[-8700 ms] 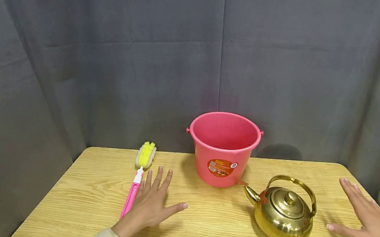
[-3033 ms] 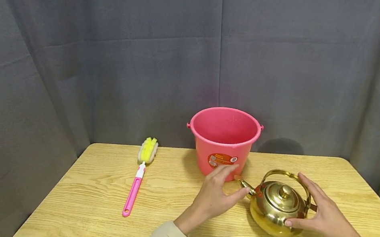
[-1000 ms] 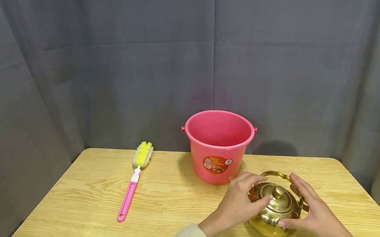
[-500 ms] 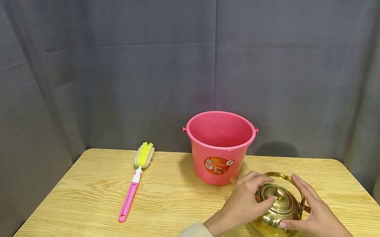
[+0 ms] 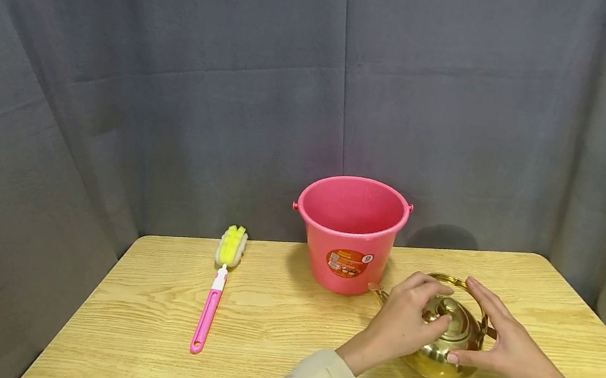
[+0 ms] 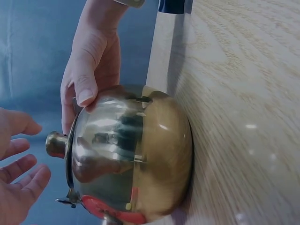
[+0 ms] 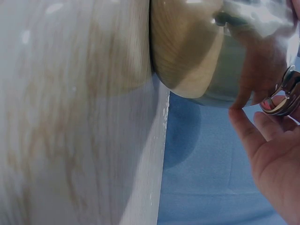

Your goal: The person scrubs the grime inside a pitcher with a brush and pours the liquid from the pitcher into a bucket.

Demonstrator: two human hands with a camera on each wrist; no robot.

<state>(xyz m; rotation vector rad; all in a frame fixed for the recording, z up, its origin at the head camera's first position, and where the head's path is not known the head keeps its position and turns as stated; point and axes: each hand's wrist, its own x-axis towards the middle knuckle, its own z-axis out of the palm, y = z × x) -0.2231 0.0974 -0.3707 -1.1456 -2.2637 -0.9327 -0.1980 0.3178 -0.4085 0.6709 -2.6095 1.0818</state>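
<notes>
A shiny gold kettle (image 5: 438, 365) with an upright loop handle (image 5: 448, 278) sits on the table's right side, its spout aimed back left. My right hand (image 5: 520, 349) holds it from the right, thumb on the near body and fingers reaching round by the handle. My left hand (image 5: 403, 319) hovers over the lid with fingers and thumb spread around the round knob (image 5: 448, 307). In the left wrist view, a gap shows between those fingertips (image 6: 41, 176) and the knob. Right fingertips (image 7: 236, 116) meet the kettle's side in the right wrist view.
A pink bucket (image 5: 318, 249) with an orange label stands at the back, close behind the spout tip. To the left lies a cleaning brush (image 5: 208, 314) with a pink handle and yellow-white sponge head. Grey curtain (image 5: 221, 106) hangs behind the wooden table (image 5: 282, 335).
Both hands began apart from the kettle. The right came onto its side; the left moved right, from beside the brush, past the spout, to around the lid knob.
</notes>
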